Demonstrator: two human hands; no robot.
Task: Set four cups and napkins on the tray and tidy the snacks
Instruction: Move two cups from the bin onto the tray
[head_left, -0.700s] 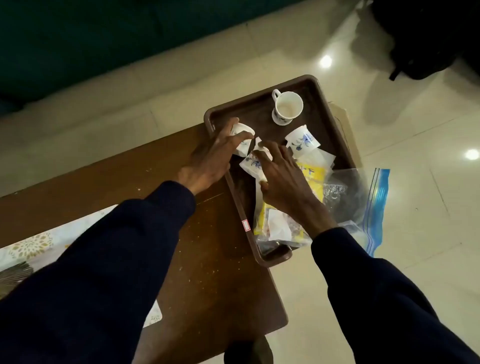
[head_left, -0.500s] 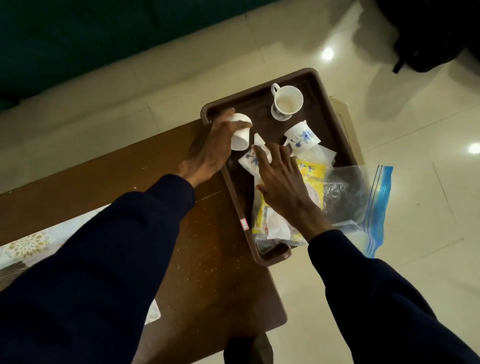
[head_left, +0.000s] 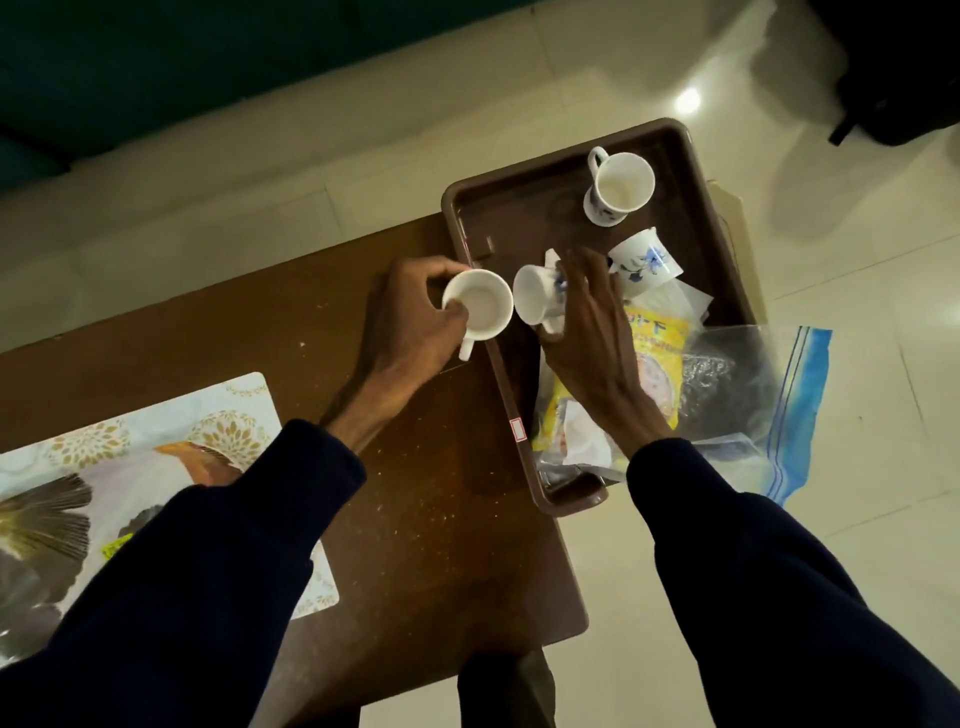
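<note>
Half a second ago both cups were down in the tray; now each hand has one raised. The left hand (head_left: 410, 327) has its thumb and fingers curled round a plain white ceramic cup (head_left: 480, 306), which it holds mouth up over the tray's left rim, the small handle pointing back toward the person. Before, this cup was further up the tray, by its far-left corner. The right hand (head_left: 597, 353) grips a second white cup with a blue print (head_left: 535, 299), tilted so that its mouth faces left. Earlier that hand lay flat over it on the packets. The two cup rims are just beside each other, almost touching.

Beyond the right hand's fingers, a white cup with a blue flower (head_left: 647, 265) lies on its side in the dark brown plastic tray (head_left: 576, 498), and a fourth white cup (head_left: 621, 187) stands upright near the far end. Under the right wrist lie a yellow snack packet (head_left: 657, 343) and a clear zip bag with a blue strip (head_left: 800, 405). The tray overhangs the right end of a brown wooden table (head_left: 441, 519).
</note>
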